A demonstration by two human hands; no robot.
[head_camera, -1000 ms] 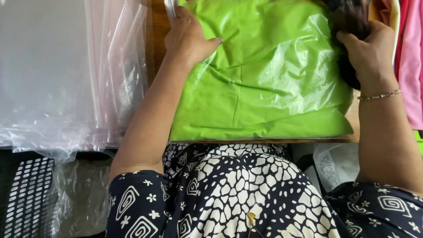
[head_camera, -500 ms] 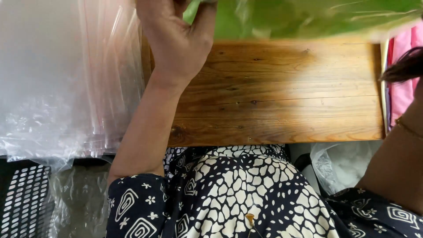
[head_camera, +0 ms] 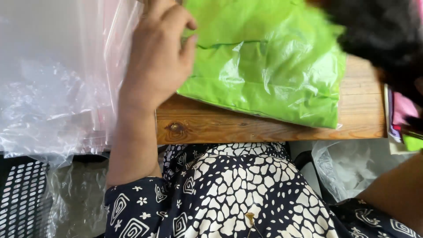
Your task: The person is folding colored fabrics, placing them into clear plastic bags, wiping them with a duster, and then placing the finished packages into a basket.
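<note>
A bright green garment sealed in a clear plastic bag [head_camera: 269, 75] lies tilted on the wooden table [head_camera: 264, 128]. My left hand [head_camera: 156, 61] is at the bag's left edge, with curled fingers pinching the plastic there. Only my right forearm [head_camera: 396, 194] shows, at the lower right; the hand itself is out of sight. A dark blurred mass [head_camera: 379, 35] covers the top right corner and hides the bag's far right end. My patterned navy and white dress [head_camera: 229, 198] fills the bottom middle.
A stack of clear plastic bags [head_camera: 57, 75] lies to the left of the table. A black perforated crate [head_camera: 17, 202] sits at the lower left. A white plastic bag [head_camera: 348, 167] hangs at the lower right, and pink things [head_camera: 403, 112] are at the right edge.
The green bag was lifted off the table and is now back down, lying further right and tilted. My left hand stayed at its left edge. My right hand left the view.
</note>
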